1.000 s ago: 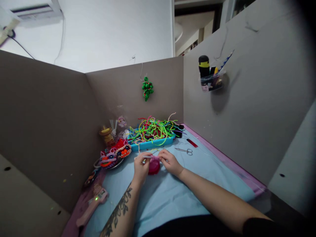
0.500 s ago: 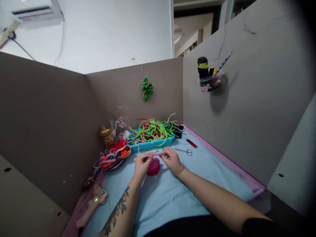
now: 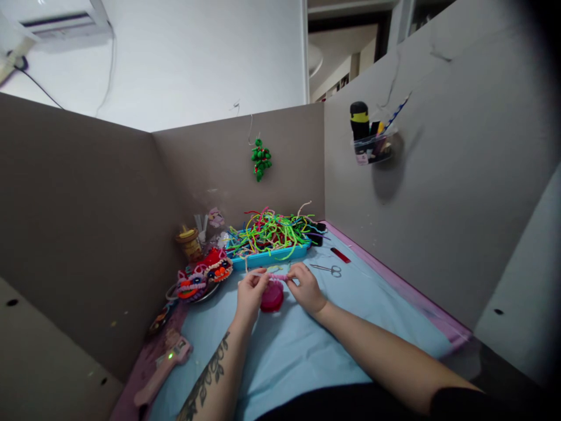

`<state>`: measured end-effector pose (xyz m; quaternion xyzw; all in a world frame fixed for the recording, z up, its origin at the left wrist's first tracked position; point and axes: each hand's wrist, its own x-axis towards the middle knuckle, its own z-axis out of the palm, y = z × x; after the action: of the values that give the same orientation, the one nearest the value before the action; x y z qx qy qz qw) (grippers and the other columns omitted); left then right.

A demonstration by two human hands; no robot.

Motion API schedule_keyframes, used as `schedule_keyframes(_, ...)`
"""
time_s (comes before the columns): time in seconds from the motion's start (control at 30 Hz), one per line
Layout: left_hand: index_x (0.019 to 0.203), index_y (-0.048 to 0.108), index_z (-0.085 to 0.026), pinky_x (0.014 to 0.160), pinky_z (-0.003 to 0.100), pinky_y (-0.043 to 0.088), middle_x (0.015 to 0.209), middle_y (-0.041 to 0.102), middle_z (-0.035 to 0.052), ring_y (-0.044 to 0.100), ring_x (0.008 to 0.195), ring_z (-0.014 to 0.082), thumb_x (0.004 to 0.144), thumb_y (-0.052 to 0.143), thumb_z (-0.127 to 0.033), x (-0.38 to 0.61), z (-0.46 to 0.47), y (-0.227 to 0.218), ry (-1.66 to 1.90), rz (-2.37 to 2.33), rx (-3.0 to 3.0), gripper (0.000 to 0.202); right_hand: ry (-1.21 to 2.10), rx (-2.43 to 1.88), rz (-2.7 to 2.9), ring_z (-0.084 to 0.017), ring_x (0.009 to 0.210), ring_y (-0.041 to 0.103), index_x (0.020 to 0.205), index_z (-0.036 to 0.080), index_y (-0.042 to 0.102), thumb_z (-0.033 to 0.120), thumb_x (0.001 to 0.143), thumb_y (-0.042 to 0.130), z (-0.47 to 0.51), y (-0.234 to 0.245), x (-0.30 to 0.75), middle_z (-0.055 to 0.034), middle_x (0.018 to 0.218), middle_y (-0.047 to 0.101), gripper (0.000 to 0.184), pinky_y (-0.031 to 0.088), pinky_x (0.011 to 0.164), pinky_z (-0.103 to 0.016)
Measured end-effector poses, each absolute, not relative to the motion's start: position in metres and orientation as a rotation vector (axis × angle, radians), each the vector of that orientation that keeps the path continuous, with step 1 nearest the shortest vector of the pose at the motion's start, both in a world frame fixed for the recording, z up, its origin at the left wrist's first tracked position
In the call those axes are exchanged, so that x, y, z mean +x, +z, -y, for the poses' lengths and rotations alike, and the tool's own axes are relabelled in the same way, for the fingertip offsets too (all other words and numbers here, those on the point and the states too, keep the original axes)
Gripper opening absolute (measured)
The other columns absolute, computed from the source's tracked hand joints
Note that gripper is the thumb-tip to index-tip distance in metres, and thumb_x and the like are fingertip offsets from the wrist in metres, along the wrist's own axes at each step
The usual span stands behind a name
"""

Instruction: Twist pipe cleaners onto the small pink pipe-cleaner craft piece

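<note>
grey partitions (image 3: 289, 155) on three sides | white wall (image 3: 205, 52) behind (air conditioner (image 3: 61, 22) high left) | doorway (image 3: 344, 55) upper right

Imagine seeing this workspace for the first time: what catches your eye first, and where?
Probably the tangle of bright fuzzy stems heaped in the blue tray at the back. Nearer, the left hand and right hand hold a pink fuzzy strip between them. Above the tray, a green ornament hangs against the back panel.

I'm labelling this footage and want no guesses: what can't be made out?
In the head view:
Pink strip: gripped parts, covered by the left hand and right hand.
Blue tray: floor, buried under coloured stems.
Label on the hanging cup: print too small.
Left forearm: cut off by the bottom edge.
</note>
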<state>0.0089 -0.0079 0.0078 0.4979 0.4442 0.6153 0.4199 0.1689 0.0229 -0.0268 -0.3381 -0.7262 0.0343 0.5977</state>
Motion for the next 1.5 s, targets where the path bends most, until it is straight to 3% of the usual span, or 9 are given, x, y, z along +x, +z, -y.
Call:
schedule_keyframes(0.2, 0.093, 0.044, -0.020, 0.058, 0.021, 0.044, 0.057, 0.059, -0.0068, 0.062, 0.057, 0.0125, 0.067, 0.070, -0.033, 0.011, 0.010, 0.010, 1.650, -1.046, 1.217, 0.039, 0.118, -0.775, 1.782, -0.019, 0.079, 0.053, 0.076, 0.020, 0.052, 0.006, 0.074, 0.052, -0.020, -0.027, 0.168, -0.0040, 0.080, 0.055, 0.014, 0.045, 0.072, -0.031)
schedule_keyframes(0.37, 0.094, 0.041, -0.021, 0.065, 0.023, 0.046, 0.075, 0.067, -0.0010, 0.064, 0.067, 0.0127, 0.070, 0.068, -0.031, 0.009, 0.009, 0.011, 1.649, -0.995, 1.222, 0.037, 0.281, -0.790, 1.854, -0.016, 0.072, 0.055, 0.106, 0.019, 0.053, 0.019, 0.080, 0.055, -0.014, -0.025, 0.167, -0.0050, 0.086, 0.059, 0.026, 0.048, 0.066, -0.029)
schedule_keyframes(0.47, 0.094, 0.041, -0.021, 0.069, 0.024, 0.047, 0.085, 0.069, 0.0030, 0.065, 0.075, 0.0136, 0.073, 0.066, -0.029, 0.009, 0.009, 0.009, 1.614, -0.950, 1.280, 0.034, 0.264, -0.758, 1.894, -0.019, 0.083, 0.057, 0.114, 0.019, 0.053, 0.022, 0.087, 0.048, -0.012, -0.022, 0.168, -0.0079, 0.095, 0.061, 0.028, 0.048, 0.075, -0.032)
schedule_keyframes(0.67, 0.092, 0.053, -0.017, 0.077, 0.028, 0.049, 0.092, 0.070, 0.0086, 0.065, 0.089, 0.0189, 0.072, 0.067, -0.030, 0.011, 0.008, 0.004, 1.554, -0.973, 1.382, 0.027, 0.242, -0.735, 1.951, -0.018, 0.080, 0.057, 0.097, 0.020, 0.058, 0.018, 0.090, 0.040, -0.013, -0.020, 0.167, -0.0053, 0.083, 0.062, 0.020, 0.046, 0.076, -0.032)
schedule_keyframes(0.77, 0.093, 0.062, -0.015, 0.075, 0.030, 0.050, 0.089, 0.071, 0.0094, 0.066, 0.085, 0.0211, 0.070, 0.068, -0.033, 0.009, 0.006, 0.001, 1.538, -1.079, 1.428, 0.030, 0.222, -0.768, 1.920, -0.019, 0.078, 0.056, 0.090, 0.020, 0.057, 0.018, 0.088, 0.043, -0.012, -0.018, 0.167, -0.0048, 0.081, 0.061, 0.015, 0.045, 0.073, -0.032)
schedule_keyframes(0.93, 0.089, 0.070, -0.014, 0.073, 0.031, 0.051, 0.088, 0.072, 0.0097, 0.066, 0.081, 0.0223, 0.069, 0.068, -0.037, 0.006, 0.004, 0.000, 1.531, -1.206, 1.493, 0.030, 0.201, -0.801, 1.865, -0.019, 0.076, 0.054, 0.087, 0.019, 0.056, 0.018, 0.087, 0.045, -0.013, -0.018, 0.167, -0.0048, 0.079, 0.058, 0.011, 0.044, 0.071, -0.031)
schedule_keyframes(1.17, 0.078, 0.074, -0.016, 0.081, 0.035, 0.048, 0.090, 0.072, 0.0102, 0.065, 0.086, 0.0250, 0.071, 0.065, -0.037, 0.005, 0.008, 0.005, 1.494, -1.288, 1.599, 0.023, 0.188, -0.809, 1.825, -0.018, 0.076, 0.052, 0.086, 0.020, 0.054, 0.017, 0.085, 0.048, -0.015, -0.021, 0.166, -0.0040, 0.078, 0.056, 0.007, 0.044, 0.069, -0.029)
schedule_keyframes(1.3, 0.074, 0.073, -0.015, 0.074, 0.032, 0.049, 0.091, 0.072, 0.0109, 0.065, 0.085, 0.0250, 0.070, 0.066, -0.038, 0.007, 0.009, 0.006, 1.506, -1.256, 1.493, 0.025, 0.183, -0.807, 1.800, -0.018, 0.075, 0.052, 0.084, 0.020, 0.054, 0.014, 0.083, 0.049, -0.015, -0.020, 0.166, -0.0035, 0.077, 0.054, 0.008, 0.044, 0.068, -0.029)
schedule_keyframes(1.5, 0.062, 0.068, -0.014, 0.060, 0.026, 0.045, 0.070, 0.071, 0.0060, 0.063, 0.069, 0.0204, 0.076, 0.058, -0.042, 0.010, 0.011, 0.011, 1.495, -1.292, 1.510, 0.032, 0.124, -0.785, 1.821, -0.018, 0.075, 0.051, 0.082, 0.020, 0.053, 0.012, 0.080, 0.050, -0.014, -0.020, 0.167, -0.0031, 0.076, 0.054, 0.009, 0.043, 0.069, -0.030)
